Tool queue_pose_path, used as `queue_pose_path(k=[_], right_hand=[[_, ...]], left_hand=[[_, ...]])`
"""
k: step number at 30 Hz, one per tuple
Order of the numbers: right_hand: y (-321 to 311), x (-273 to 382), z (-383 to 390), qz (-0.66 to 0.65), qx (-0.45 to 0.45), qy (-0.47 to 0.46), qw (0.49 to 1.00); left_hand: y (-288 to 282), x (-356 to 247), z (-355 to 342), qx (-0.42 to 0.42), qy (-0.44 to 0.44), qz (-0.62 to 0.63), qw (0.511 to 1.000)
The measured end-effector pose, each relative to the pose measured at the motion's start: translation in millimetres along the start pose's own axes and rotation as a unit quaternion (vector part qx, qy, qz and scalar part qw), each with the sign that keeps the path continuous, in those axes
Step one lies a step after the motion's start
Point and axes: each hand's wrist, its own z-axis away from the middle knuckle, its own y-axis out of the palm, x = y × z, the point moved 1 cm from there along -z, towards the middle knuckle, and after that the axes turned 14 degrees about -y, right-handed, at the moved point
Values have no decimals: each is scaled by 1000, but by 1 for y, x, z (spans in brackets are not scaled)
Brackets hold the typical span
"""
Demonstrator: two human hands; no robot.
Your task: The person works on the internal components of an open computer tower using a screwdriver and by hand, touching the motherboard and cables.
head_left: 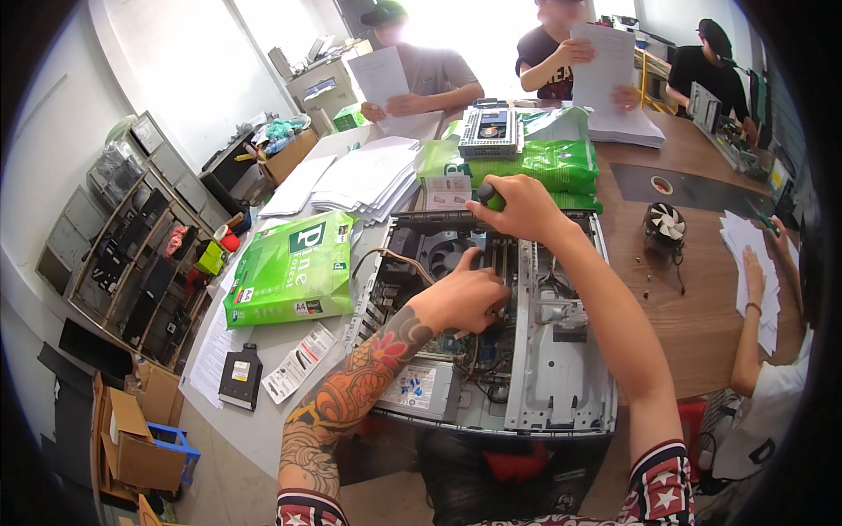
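An open desktop computer case (561, 368) lies before me, with a fan (445, 256), cables, boards and a metal power supply (412, 386) inside. My right hand (522, 203) is closed round a green-and-black screwdriver handle (491, 197) above the case's back part. My left hand (465, 298) reaches into the case beside the fan, fingers bent and apart, their tips partly hidden. A loose cooler (664, 226) with white fan and small screws lie on the wooden surface to the right.
Green paper packs (285, 272) flank the case, one under a metal unit (487, 131). Paper stacks (360, 175), a black drive (239, 377) and tape (661, 184) share the table. Co-workers (553, 61) handle papers and hardware around it; another's hand (752, 272) is at right. Shelves (132, 263) stand left.
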Motion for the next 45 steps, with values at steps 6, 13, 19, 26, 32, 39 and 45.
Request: queue_pose_path(k=[6,13,19,26,32,39,45], right_hand=[[1,1,-1,-5,7,7,1000],[-4,-2,1,1,5,24,1000],[0,-3,-2,4,-8,5,1000],[-2,-2,2,10,-6,10,1000],[0,3,-2,-2,9,8,1000],[-1,5,1,1,24,8,1000],[-1,6,1,11,14,0,1000]], left_hand=[[8,4,1,-45,27,-11,999],[4,1,-2,-45,19,-30,998],[5,-1,0,-43,5,-34,998],[6,-5,-5,-37,-4,-56,998],[14,1,-3,-55,-5,-48,997],[13,-5,-3,-26,-3,-50,998],[5,1,-2,-35,14,-1,999]])
